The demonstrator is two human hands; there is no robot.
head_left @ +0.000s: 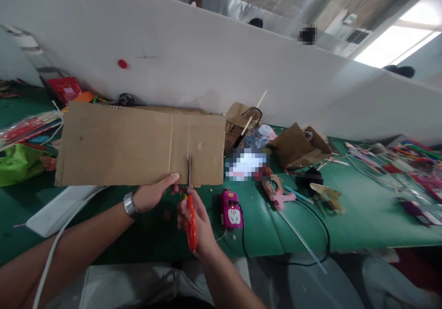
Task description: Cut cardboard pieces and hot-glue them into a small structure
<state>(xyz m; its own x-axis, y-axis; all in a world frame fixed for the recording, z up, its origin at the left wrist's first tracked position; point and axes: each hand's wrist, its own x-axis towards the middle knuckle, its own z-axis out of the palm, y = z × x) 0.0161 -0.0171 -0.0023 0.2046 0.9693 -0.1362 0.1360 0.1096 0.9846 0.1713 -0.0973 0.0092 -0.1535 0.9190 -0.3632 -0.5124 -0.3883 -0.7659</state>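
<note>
A long flat piece of brown cardboard (pixel 117 143) is held up in front of me, a crease running down it right of the middle. My left hand (pixel 154 194) grips its lower edge, thumb on the near face and the other fingers mostly hidden behind. In my right hand (pixel 198 221) are scissors with red-orange handles (pixel 191 228). Their blades (pixel 189 171) point up and overlap the cardboard's lower part, right of the crease. How far the blades are parted I cannot tell.
On the green table (pixel 262 226) stands a purple power socket (pixel 232 210) with a black cord. A pink glue gun (pixel 278 196) holding a clear stick lies to the right. Beyond are a brown paper bag (pixel 300 148) and a plastic bottle (pixel 257 136). A white wall (pixel 207 60) rises behind.
</note>
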